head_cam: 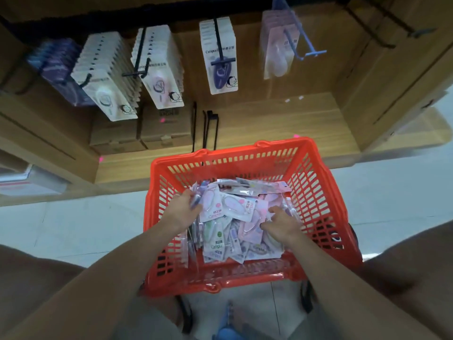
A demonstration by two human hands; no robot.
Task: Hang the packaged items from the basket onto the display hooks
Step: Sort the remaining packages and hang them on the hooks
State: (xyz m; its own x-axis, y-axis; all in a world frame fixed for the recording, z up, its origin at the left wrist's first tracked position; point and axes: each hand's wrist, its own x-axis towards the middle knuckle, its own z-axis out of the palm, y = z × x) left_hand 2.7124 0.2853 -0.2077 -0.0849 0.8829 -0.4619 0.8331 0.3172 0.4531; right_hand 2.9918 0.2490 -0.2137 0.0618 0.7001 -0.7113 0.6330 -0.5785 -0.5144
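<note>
Both hands, left hand (183,210) and right hand (282,223), grasp packets (228,212) inside basket (316,192).

Red slotted plastic basket (318,192) low centre, heaped with flat pastel packaged items (235,217). Left hand (182,209) inside basket's left side, gripping a small bunch of packets. Right hand (282,223) curled into heap, right of centre. Above basket: black wire display hooks (218,38) carrying white carded packs (219,57)
</note>
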